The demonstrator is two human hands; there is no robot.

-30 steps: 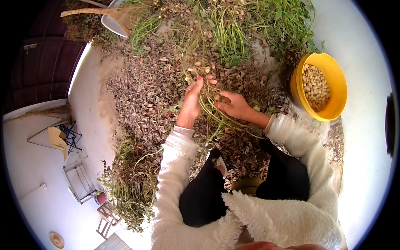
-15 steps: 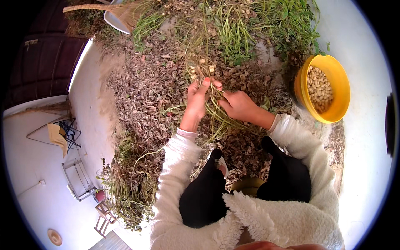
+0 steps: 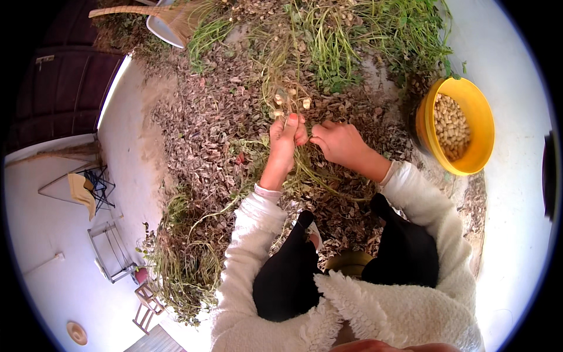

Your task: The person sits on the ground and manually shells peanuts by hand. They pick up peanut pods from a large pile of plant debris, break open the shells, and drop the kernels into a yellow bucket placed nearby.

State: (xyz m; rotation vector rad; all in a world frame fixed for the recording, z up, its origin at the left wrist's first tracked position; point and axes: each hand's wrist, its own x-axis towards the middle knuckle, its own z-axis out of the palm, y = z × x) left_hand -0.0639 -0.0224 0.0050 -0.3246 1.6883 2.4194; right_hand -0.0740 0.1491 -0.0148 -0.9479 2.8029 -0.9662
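Snugly, left hand (image 3: 285, 138) grips peanut stems (image 3: 301, 159); right hand (image 3: 341, 144) curls just beside, grip unclear.

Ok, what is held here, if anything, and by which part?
The left grip holds a peanut plant by its stems, near the pods; whether the right grip holds anything cannot be told.

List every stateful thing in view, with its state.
Left hand: closed around peanut plant
Right hand: curled, beside the left; grip unclear
Peanut plant: pods attached
Yellow bucket: uncovered, partly filled with peanuts
Broom: lying over white dustpan
Dark door: looks shut
Dry leaves: scattered
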